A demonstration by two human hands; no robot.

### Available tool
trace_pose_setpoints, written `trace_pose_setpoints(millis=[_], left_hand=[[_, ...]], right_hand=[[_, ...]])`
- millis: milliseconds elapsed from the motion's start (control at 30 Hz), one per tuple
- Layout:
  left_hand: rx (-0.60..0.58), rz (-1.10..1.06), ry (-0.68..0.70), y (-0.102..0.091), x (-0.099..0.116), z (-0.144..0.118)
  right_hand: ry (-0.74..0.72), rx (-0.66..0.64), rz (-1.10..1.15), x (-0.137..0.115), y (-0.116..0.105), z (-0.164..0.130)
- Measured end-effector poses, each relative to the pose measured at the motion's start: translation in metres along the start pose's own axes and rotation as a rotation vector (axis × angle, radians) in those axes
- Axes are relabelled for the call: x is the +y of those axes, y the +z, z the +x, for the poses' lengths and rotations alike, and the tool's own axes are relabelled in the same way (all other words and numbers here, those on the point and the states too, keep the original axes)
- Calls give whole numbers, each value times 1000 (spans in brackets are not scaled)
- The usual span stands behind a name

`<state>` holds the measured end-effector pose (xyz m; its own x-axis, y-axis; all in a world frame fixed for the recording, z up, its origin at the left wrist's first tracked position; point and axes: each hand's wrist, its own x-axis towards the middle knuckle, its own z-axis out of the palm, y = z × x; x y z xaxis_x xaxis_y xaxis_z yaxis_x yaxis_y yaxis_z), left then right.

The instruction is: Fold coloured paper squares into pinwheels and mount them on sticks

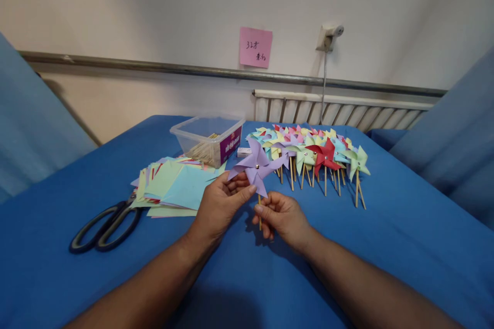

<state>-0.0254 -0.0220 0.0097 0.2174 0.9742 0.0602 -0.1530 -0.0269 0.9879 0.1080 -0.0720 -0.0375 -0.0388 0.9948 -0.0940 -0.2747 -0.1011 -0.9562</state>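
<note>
Left hand (219, 204) pinches the purple pinwheel (257, 164)'s blade; right hand (283, 214) grips its wooden stick (260, 213). Keep the stick upright, near the scissors-side paper stack (173, 187).

1. The pinwheel (257, 165) stands just above both hands, its stick in the right hand (283, 216).
2. Paper sheets (173, 187) lie just left of the left hand (219, 205); scissors (104, 226) lie farther left.
3. A plastic box (208, 139) sits behind the sheets.
4. Finished pinwheels (316, 151) lie beyond the right hand.
</note>
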Motion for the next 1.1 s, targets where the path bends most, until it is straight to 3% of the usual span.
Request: trace_pose_setpoints(millis=[400,633,833,967,1100], left_hand=[[94,-11,12,1,-4,0],[-4,30,19,2,-2,-3],[-136,-101,-58,-1,2,-2],[-82,-266,-90,-9,5,4],[18,-271,-98,-15,9,10]], right_hand=[[4,-43,14,3,0,-1],[1,-81,-23,5,-1,-1],[-25,-24,-71,2,-4,2],[-14,-28,-93,5,-4,2],[26,-79,-105,11,-3,2]])
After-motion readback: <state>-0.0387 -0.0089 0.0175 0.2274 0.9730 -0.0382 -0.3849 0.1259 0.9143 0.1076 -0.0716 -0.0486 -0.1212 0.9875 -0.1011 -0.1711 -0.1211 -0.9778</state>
